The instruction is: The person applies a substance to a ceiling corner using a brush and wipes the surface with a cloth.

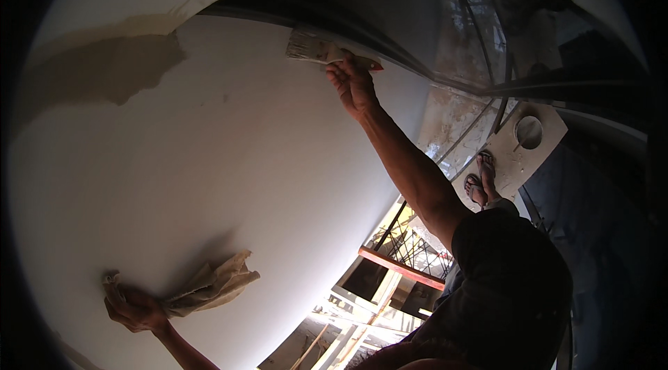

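My right hand (353, 85) is closed round a wide paintbrush (314, 49), whose pale, paint-caked bristles point left. The brush lies along the upper edge of a white wall (209, 161), just below a dark frame. At the lower left, my left hand (136, 311) grips a crumpled beige cloth (212, 285), close to the wall; whether the cloth touches it I cannot tell. A damp-looking brown patch (115, 67) marks the wall's upper left. Part of the brush handle is hidden by my right fingers.
Below, my sandalled feet (480, 179) stand on a board (504, 151) that also carries a round pot (529, 132) with a stick-like handle. Dark glass (480, 15) runs along the top. A reddish bar (401, 267) crosses above a cluttered, brightly lit lower level.
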A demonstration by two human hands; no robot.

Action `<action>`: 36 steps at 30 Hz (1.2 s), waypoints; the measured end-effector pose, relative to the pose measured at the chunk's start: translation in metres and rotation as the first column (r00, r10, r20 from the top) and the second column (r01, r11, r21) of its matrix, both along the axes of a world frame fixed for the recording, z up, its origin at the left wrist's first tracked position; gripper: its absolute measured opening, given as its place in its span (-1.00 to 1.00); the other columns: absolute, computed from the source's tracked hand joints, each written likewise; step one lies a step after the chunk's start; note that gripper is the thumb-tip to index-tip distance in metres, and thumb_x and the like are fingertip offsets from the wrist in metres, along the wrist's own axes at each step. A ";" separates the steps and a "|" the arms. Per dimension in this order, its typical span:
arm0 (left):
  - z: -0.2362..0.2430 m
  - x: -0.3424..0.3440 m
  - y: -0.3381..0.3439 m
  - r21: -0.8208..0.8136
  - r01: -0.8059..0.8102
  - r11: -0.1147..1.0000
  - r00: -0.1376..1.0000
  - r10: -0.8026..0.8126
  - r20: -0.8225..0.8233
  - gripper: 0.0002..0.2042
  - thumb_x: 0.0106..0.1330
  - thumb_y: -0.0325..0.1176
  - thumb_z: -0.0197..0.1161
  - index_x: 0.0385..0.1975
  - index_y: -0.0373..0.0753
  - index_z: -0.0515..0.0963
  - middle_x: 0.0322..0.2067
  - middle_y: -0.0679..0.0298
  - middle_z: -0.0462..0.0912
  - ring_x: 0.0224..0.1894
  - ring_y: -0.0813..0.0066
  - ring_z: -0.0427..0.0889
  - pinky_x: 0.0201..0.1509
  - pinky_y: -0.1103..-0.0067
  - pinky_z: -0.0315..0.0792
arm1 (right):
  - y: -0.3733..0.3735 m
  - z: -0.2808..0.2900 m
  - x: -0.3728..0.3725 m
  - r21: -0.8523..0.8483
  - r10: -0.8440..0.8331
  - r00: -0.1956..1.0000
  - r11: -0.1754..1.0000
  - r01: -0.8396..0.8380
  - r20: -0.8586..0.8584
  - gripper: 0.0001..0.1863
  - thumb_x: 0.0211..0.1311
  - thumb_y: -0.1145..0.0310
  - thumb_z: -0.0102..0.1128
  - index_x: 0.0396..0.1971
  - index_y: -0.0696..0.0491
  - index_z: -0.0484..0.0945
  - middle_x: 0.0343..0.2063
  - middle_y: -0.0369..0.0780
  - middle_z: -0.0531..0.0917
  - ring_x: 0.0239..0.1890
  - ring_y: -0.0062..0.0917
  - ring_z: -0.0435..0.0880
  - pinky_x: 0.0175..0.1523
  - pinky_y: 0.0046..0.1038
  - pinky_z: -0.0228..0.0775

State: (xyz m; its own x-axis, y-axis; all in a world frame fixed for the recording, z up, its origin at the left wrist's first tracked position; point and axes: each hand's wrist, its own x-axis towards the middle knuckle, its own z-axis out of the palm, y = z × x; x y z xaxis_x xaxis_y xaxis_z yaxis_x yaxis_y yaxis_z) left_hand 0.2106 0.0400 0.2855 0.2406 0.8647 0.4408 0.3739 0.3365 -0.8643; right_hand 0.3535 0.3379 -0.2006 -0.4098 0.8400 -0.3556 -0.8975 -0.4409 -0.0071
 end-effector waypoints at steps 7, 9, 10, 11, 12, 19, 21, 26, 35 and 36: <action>-0.001 -0.005 -0.004 0.008 -0.004 1.000 1.000 0.004 0.005 -0.70 0.34 -0.30 0.00 0.02 -0.19 0.48 -0.11 0.13 0.49 -0.10 0.26 0.56 -0.21 0.38 0.54 | 0.002 -0.005 -0.001 0.033 -0.026 1.000 0.999 0.026 0.014 -0.64 0.27 0.15 0.16 -0.05 0.05 0.42 -0.32 -0.29 0.57 -0.26 -0.57 0.60 -0.15 -0.52 0.49; 0.001 -0.007 -0.004 0.002 0.000 1.000 1.000 0.000 0.013 -0.70 0.35 -0.31 0.00 0.02 -0.19 0.48 -0.11 0.13 0.49 -0.10 0.26 0.56 -0.21 0.37 0.54 | 0.003 -0.008 -0.002 0.031 -0.027 0.999 0.999 0.026 0.019 -0.64 0.27 0.15 0.17 -0.06 0.04 0.42 -0.32 -0.29 0.57 -0.26 -0.57 0.60 -0.16 -0.52 0.49; 0.002 -0.008 -0.005 0.003 0.001 1.000 1.000 -0.001 0.022 -0.71 0.35 -0.31 0.00 0.02 -0.19 0.48 -0.11 0.13 0.49 -0.10 0.25 0.56 -0.20 0.37 0.54 | 0.002 -0.007 -0.002 0.028 -0.024 1.000 0.999 0.023 0.020 -0.64 0.26 0.15 0.17 -0.06 0.04 0.42 -0.33 -0.29 0.57 -0.26 -0.57 0.60 -0.16 -0.52 0.49; 0.003 -0.010 -0.006 0.003 0.001 1.000 1.000 -0.001 0.030 -0.71 0.35 -0.32 0.00 0.01 -0.19 0.48 -0.11 0.13 0.49 -0.10 0.25 0.55 -0.20 0.37 0.54 | 0.002 -0.006 -0.002 0.024 -0.020 1.000 1.000 0.020 0.022 -0.64 0.26 0.14 0.18 -0.07 0.03 0.42 -0.33 -0.29 0.57 -0.26 -0.57 0.60 -0.16 -0.52 0.49; 0.004 -0.010 -0.008 0.004 -0.004 1.000 1.000 0.004 0.021 -0.71 0.35 -0.32 0.00 0.01 -0.19 0.48 -0.11 0.13 0.49 -0.09 0.25 0.55 -0.20 0.38 0.54 | 0.002 -0.005 -0.002 0.021 -0.017 1.000 1.000 0.016 0.024 -0.64 0.26 0.14 0.18 -0.07 0.03 0.42 -0.33 -0.29 0.57 -0.26 -0.56 0.61 -0.17 -0.52 0.48; -0.001 -0.002 -0.001 -0.008 0.013 1.000 1.000 -0.012 0.020 -0.73 0.35 -0.37 -0.02 -0.01 -0.24 0.48 -0.13 0.15 0.53 -0.08 0.28 0.52 -0.14 0.42 0.53 | 0.002 -0.008 -0.003 0.001 -0.008 1.000 1.000 0.008 0.019 -0.66 0.26 0.15 0.18 -0.09 0.03 0.42 -0.33 -0.29 0.56 -0.26 -0.56 0.61 -0.17 -0.52 0.48; -0.003 0.000 0.002 -0.023 0.013 1.000 1.000 -0.012 0.012 -0.74 0.36 -0.39 -0.02 -0.02 -0.26 0.47 -0.14 0.17 0.55 -0.07 0.28 0.51 -0.12 0.43 0.52 | 0.002 -0.008 -0.002 0.001 -0.010 1.000 1.000 0.010 0.015 -0.67 0.26 0.16 0.17 -0.09 0.02 0.42 -0.33 -0.28 0.56 -0.26 -0.56 0.61 -0.17 -0.51 0.48; 0.001 -0.001 0.001 -0.039 0.058 0.998 0.997 -0.056 0.057 -0.74 0.36 -0.39 -0.02 -0.02 -0.26 0.47 -0.15 0.20 0.56 -0.07 0.29 0.50 -0.12 0.43 0.50 | 0.000 -0.007 -0.002 -0.014 0.003 1.000 1.000 -0.003 0.021 -0.67 0.27 0.17 0.16 -0.09 0.03 0.42 -0.33 -0.28 0.56 -0.25 -0.57 0.60 -0.15 -0.50 0.48; -0.001 0.001 0.001 0.011 -0.001 1.000 1.000 0.001 -0.015 -0.74 0.35 -0.40 0.00 -0.01 -0.22 0.48 -0.13 0.16 0.50 -0.11 0.29 0.56 -0.16 0.42 0.54 | 0.002 -0.009 -0.002 -0.013 -0.008 0.999 1.000 0.009 0.040 -0.68 0.25 0.16 0.19 -0.13 0.03 0.41 -0.32 -0.28 0.54 -0.26 -0.57 0.59 -0.16 -0.50 0.48; 0.000 0.001 0.001 0.006 -0.006 1.000 1.000 0.006 -0.020 -0.74 0.34 -0.40 0.01 -0.01 -0.22 0.48 -0.13 0.16 0.49 -0.12 0.30 0.56 -0.16 0.42 0.54 | 0.002 -0.010 -0.002 -0.014 -0.011 0.999 1.000 0.012 0.040 -0.67 0.25 0.16 0.19 -0.13 0.04 0.41 -0.32 -0.28 0.54 -0.26 -0.57 0.59 -0.16 -0.51 0.49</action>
State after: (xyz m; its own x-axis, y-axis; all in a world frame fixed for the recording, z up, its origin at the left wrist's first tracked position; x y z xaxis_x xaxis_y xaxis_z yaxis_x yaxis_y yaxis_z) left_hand 0.2117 0.0410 0.2851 0.2444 0.8633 0.4415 0.3546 0.3442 -0.8694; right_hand 0.3515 0.3399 -0.2106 -0.3854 0.8394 -0.3832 -0.9016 -0.4310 -0.0373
